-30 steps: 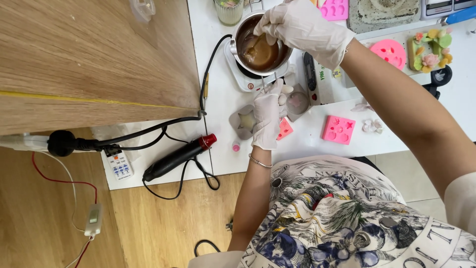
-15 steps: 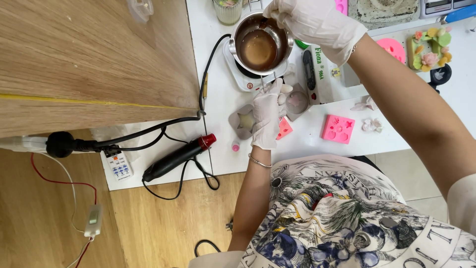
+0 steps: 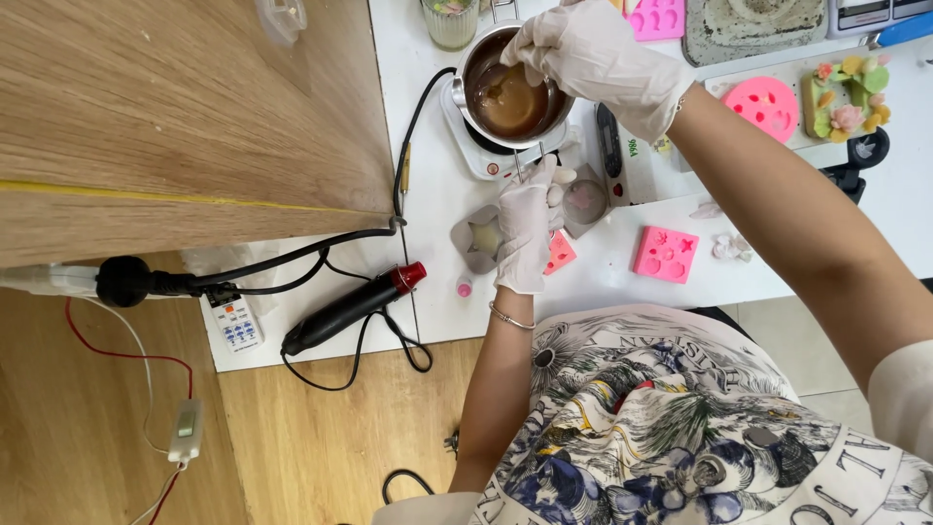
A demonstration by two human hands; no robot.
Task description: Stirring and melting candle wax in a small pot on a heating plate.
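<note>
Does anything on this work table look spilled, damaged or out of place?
No spill or damage shows. One oddity: the black heat tool with the red tip lies at the white table's near edge, its black cord looping off the edge over the floor.

Both hands wear thin, white disposable gloves, wrinkled at the knuckles and ending at the wrists: the left hand [image 3: 525, 228] and the right hand [image 3: 593, 53]. A slim silver bracelet [image 3: 509, 318] circles the left wrist just below its glove. Forearms are bare. Below the hands, a cream garment [image 3: 680, 418] printed with navy and grey botanical patterns.
</note>
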